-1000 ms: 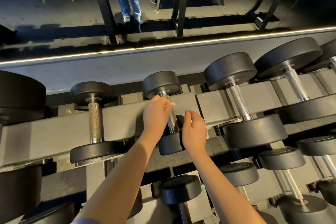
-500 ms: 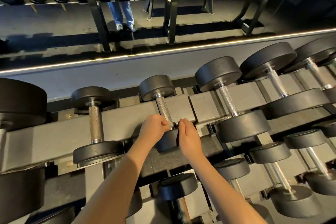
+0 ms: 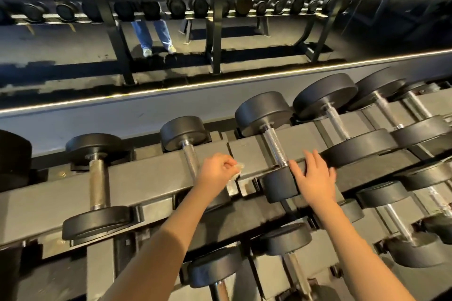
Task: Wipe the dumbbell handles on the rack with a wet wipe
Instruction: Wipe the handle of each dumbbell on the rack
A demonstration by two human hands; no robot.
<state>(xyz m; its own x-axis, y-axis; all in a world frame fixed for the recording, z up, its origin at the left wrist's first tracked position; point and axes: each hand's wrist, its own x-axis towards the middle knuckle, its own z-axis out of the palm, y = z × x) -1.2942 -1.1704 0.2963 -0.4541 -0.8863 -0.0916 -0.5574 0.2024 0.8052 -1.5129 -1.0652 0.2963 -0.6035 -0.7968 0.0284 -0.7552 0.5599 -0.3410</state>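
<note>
Hands are apart: your left hand (image 3: pixel 215 171) pinches the crumpled wet wipe (image 3: pixel 237 170), a bit poking out rightward, at the lower end of the small dumbbell handle (image 3: pixel 190 160) on the rack (image 3: pixel 151 178). Your right hand (image 3: pixel 315 178) rests flat, fingers straight, on the near head (image 3: pixel 278 187) of the next dumbbell over, just below its knurled handle (image 3: pixel 275 146).
</note>
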